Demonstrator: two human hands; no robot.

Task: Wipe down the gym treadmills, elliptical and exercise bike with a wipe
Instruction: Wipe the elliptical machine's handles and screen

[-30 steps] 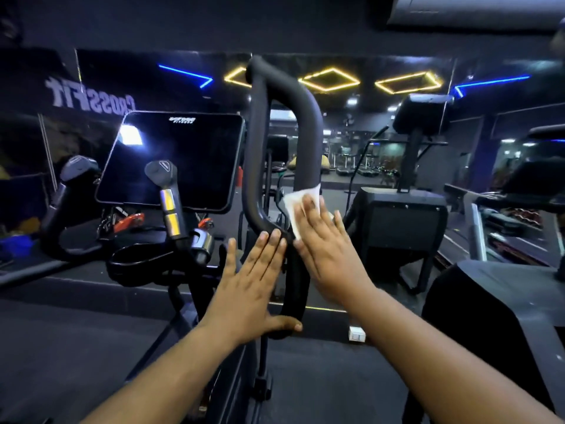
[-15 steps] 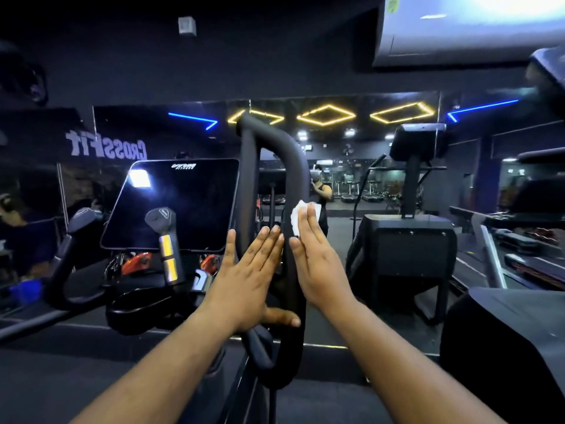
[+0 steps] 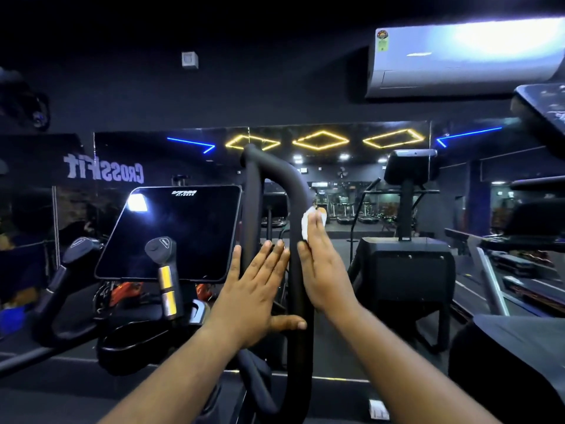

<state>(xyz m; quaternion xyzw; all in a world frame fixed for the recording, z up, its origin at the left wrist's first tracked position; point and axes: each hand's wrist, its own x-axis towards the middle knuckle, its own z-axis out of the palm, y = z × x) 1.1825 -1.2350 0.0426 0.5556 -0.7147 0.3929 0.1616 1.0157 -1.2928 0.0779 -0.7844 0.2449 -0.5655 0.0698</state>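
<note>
The left hand (image 3: 255, 296) lies nearest, fingers straight and together, its palm flat against the left side of the black padded loop handle of the elliptical (image 3: 301, 283), with the thumb hooked across the front of the bar below. It presses and steadies; it does not curl round anything. Just across the bar, touching its right side, is the right hand (image 3: 324, 270), also flat and straight-fingered, pressing a small white crumpled wipe (image 3: 306, 223) against the padding under its fingertips. The wipe shows only as a pale edge at the tips of that hand, on the bar side.

The bar's long axis runs almost straight up and away from both hands, then bends over to the left at the top into the second upright of the loop. So the unwiped length lies above and beyond the right hand's fingertips, along the same line the fingers already point. My judgement is that the next stroke follows that axis up towards the bend, with the right hand the nearer one.

Farther off, left of the left hand, sits the dark glossy console screen (image 3: 171, 234), and beyond the right hand a black boxy gym machine with a small raised display (image 3: 406, 264) against the mirrored wall.
</note>
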